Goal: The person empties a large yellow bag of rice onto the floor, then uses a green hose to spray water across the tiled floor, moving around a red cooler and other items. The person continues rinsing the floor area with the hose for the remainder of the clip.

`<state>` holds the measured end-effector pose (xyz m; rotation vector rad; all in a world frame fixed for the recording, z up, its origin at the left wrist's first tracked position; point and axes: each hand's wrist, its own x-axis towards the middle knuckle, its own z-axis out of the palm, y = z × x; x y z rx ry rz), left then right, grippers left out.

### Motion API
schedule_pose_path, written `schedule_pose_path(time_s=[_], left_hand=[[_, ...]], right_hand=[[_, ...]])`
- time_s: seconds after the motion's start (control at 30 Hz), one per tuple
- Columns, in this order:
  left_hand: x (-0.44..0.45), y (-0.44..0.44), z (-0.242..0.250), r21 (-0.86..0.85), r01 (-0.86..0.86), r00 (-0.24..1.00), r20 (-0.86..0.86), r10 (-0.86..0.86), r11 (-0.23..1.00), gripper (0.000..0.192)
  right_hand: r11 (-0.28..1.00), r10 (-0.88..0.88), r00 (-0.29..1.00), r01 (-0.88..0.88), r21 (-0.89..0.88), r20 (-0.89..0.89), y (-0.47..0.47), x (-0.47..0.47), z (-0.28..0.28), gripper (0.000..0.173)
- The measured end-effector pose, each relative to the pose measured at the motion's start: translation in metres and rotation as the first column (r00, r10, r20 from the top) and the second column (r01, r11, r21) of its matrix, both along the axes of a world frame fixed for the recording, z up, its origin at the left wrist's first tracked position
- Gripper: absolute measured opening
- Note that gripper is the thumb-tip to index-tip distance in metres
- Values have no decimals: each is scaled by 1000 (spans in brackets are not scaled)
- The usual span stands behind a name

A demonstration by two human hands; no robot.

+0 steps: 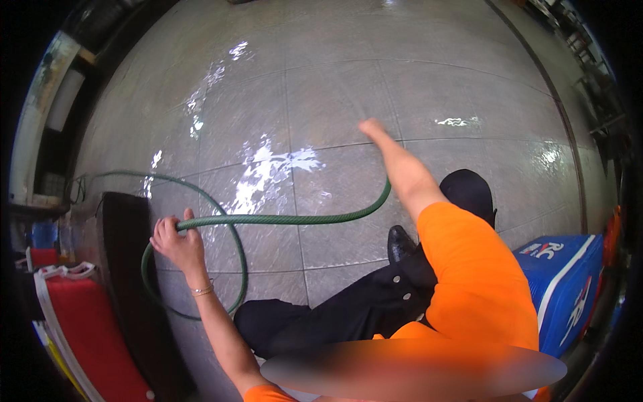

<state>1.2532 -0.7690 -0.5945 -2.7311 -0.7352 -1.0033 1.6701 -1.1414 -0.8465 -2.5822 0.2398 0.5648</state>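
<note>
My left hand (178,241) is closed around a green garden hose (301,219) at the left of the view. From there the hose crosses in front of me and passes behind my right forearm. Farther out, my right hand (371,128) grips the hose near its end, which the hand mostly hides. A thin stream of water (355,103) leaves that hand toward the far floor. Beyond my left hand, the hose loops on the grey tile floor (341,95), whose wet surface throws bright reflections.
Along the left stand a long dark block (133,281) and a red cooler (93,326) with a white rim. A blue cooler bag or box (547,286) with printed writing sits close at my right. A dark floor strip (565,113) runs down the right side.
</note>
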Motion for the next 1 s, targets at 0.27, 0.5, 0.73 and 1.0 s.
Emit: schedule_pose_path(time_s=[0.27, 0.5, 0.73, 1.0], left_hand=[[-5, 0, 25, 65, 24, 998, 50, -27, 998, 28], [4, 13, 62, -66, -139, 985, -115, 131, 988, 36], [-10, 35, 142, -335, -130, 965, -261, 41, 933, 31], [-23, -6, 161, -96, 209, 655, -726, -212, 973, 39]], right_hand=[[965, 261, 964, -261, -18, 52, 59, 38, 41, 42], [859, 511, 857, -510, 30, -65, 94, -15, 92, 51], [943, 333, 933, -330, 42, -140, 34, -41, 259, 46], [985, -152, 905, 108, -133, -396, -163, -61, 376, 37]])
